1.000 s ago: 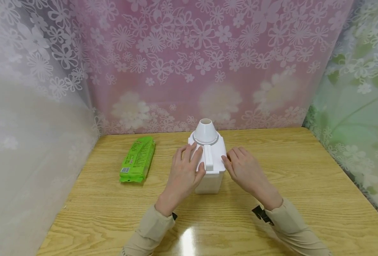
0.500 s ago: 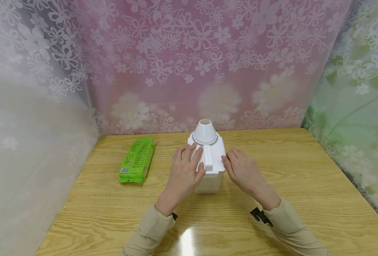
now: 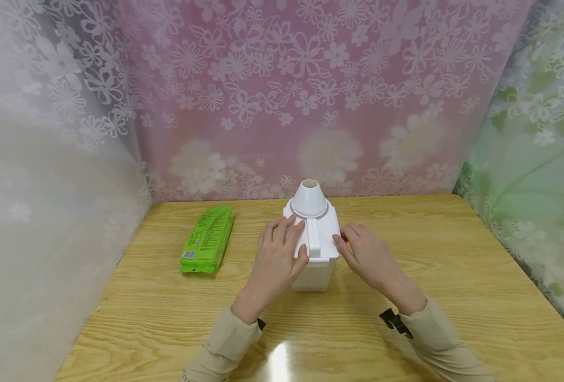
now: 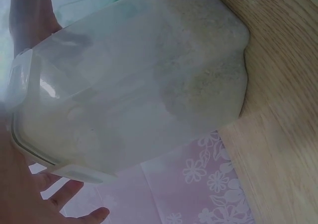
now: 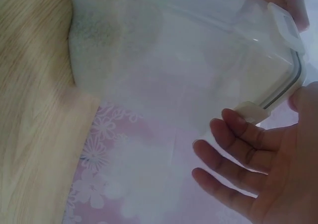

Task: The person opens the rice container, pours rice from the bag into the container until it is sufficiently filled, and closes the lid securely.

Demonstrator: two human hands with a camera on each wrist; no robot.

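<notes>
A clear storage container (image 3: 312,277) with a white lid (image 3: 328,233) stands upright on the table. Through its wall, pale rice-like grains (image 4: 198,70) show in the lower part. A cone-shaped white cup (image 3: 309,200) sits on the lid's far end, and a handle (image 3: 313,239) runs along its near half. My left hand (image 3: 274,260) rests on the lid's left part, fingers extended. At the right edge, my right hand (image 3: 370,260) has its thumb on the lid and its index finger at the side clip (image 5: 254,112), pinching there; its other fingers extend freely.
A green printed packet (image 3: 206,239) lies on the wooden table (image 3: 430,239) to the left of the container. Floral curtains (image 3: 262,106) enclose the table at the back and on both sides.
Both hands keep nearly the same places on the container. The whole head view has shifted slightly; the lid, cup and packet look unchanged.
</notes>
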